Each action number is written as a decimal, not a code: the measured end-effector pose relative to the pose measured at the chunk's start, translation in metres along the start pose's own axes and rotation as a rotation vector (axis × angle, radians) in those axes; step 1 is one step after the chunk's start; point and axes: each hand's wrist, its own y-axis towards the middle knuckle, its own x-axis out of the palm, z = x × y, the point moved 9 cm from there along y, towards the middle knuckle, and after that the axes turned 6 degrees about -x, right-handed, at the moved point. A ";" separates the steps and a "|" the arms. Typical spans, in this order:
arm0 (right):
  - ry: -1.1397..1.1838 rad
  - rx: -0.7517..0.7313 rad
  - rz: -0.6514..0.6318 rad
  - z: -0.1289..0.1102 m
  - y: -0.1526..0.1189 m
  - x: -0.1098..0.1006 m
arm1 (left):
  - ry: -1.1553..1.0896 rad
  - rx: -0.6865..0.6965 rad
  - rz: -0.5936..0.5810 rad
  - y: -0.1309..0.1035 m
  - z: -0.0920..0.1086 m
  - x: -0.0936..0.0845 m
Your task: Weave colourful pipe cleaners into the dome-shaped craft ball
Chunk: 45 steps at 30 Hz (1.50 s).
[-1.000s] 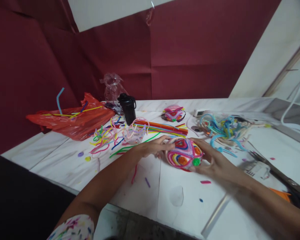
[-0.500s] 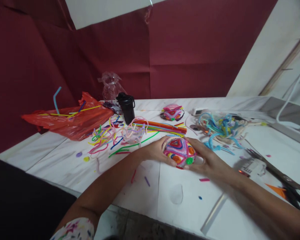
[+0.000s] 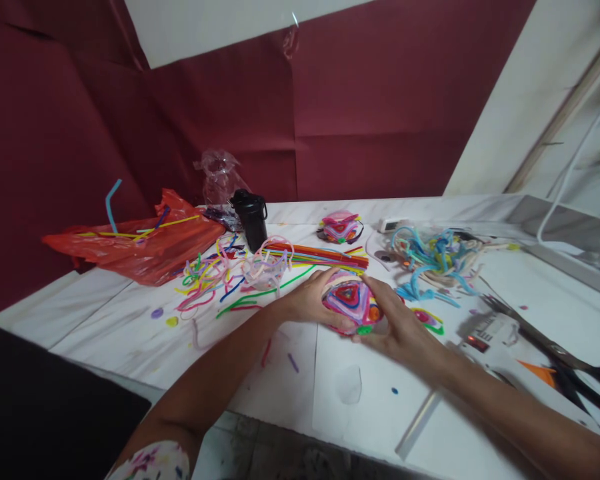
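Fuzzy pipe-cleaner coils, wound in pink, red, blue and orange, make up the ball (image 3: pixel 349 301) that sits on the white marble table (image 3: pixel 105 320) just in front of the person, near the middle of the view. The left hand (image 3: pixel 313 301) cups it from nine o'clock with curled fingers, and the right hand (image 3: pixel 397 327) wraps it from four o'clock, thumb over the top; both are closed around the ball, pressing it between the palms. I judge it light and springy, soft on the surface with thin wire inside, so it should dent under a hard squeeze and its glued coils could peel; a hold spread across the two opposite sides looks safest. At twelve o'clock from the ball lies a bundle of straight pipe cleaners (image 3: pixel 320 257), with a loose tangle of bent pieces (image 3: pixel 220 277) at ten o'clock, beside a black cup (image 3: pixel 253 220) and an orange plastic bag (image 3: pixel 140 243). At two o'clock a blue and cream heap of chenille stems (image 3: pixel 433 260) crowds in, and at three o'clock a glue gun (image 3: pixel 485 333) and scissors (image 3: pixel 545 343) lie close to the right forearm. Open room is at six o'clock, bare marble toward the near table edge; a smaller finished piece (image 3: pixel 341 228) rests well apart at the back.
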 end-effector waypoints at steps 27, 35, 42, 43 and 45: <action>0.018 0.063 -0.036 0.001 -0.009 0.011 | -0.995 -0.059 0.007 0.017 -0.032 0.023; 0.016 -0.006 -0.016 -0.009 -0.005 0.007 | -0.976 -0.049 0.035 0.018 -0.035 0.023; 0.027 0.028 -0.018 -0.004 -0.006 0.007 | -0.912 -0.028 0.057 0.016 -0.033 0.021; 0.028 0.023 -0.009 -0.004 -0.006 0.006 | -0.899 -0.031 0.059 0.016 -0.033 0.021; 0.027 0.006 -0.001 -0.006 -0.005 0.005 | -0.884 -0.025 0.055 0.016 -0.033 0.022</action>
